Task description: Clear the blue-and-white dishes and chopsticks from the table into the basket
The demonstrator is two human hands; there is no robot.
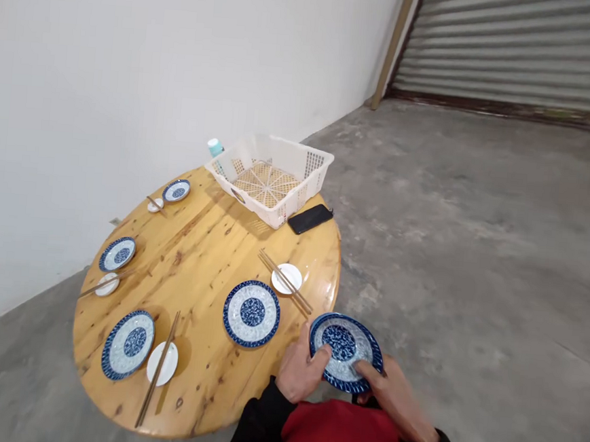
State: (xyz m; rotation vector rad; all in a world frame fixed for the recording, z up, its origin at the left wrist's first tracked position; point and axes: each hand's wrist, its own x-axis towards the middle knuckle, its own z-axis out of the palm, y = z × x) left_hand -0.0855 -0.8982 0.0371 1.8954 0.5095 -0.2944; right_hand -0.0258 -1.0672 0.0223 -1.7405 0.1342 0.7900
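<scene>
Just off the table's right front edge, I hold a blue-and-white patterned plate (341,344) in front of my body. My left hand (303,364) grips its left rim, the thumb lying on top. On the right side my right hand (394,389) clasps the rim, thumb over the plate's face and fingers hidden below. Whether another plate is stacked underneath I cannot tell. Nearest to my left hand on the table are a similar plate (251,313), a small white saucer (290,283) and a pair of chopsticks (283,278) laid across it.
The round wooden table (200,261) also bears several similar settings, including a plate (129,344) with a white saucer (168,368). A white plastic basket (297,197) stands at the back, beside a black phone (310,219) and a blue bottle with a white cap (215,148).
</scene>
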